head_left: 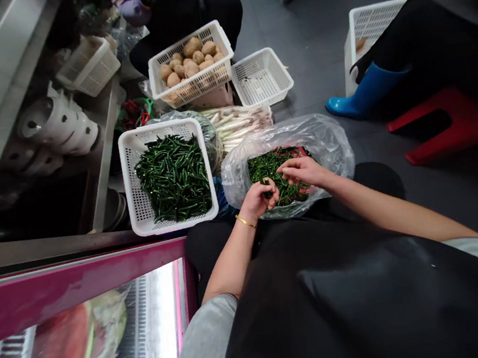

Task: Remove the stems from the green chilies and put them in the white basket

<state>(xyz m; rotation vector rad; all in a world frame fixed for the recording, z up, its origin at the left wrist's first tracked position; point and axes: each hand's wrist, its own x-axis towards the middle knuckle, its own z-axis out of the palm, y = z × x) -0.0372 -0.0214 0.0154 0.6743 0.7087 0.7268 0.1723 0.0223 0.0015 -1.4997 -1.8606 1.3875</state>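
My left hand (pixel 260 199), with a gold bangle at the wrist, is curled closed over the near left of an open plastic bag (pixel 326 138). Dark green chili peppers show between its thumb and fingers. Just right of it, my right hand (pixel 302 170) hovers over the bag with its fingertips drawn together; whether anything is pinched there is too small to make out. Loose green chilies (pixel 270 166) fill the bag, with some red showing among them. To the left, a white plastic basket (pixel 131 184) holds a heap of glossy green chilies (pixel 172 179).
Behind the bag lie white-stemmed scallions (pixel 241 126) and a small white basket (pixel 263 79). A basket of potatoes (pixel 191 62) stands beyond, before a seated person. At right are a person's blue boot (pixel 366 89) and a red stool (pixel 456 121). A pink-edged display case (pixel 80 282) borders my left.
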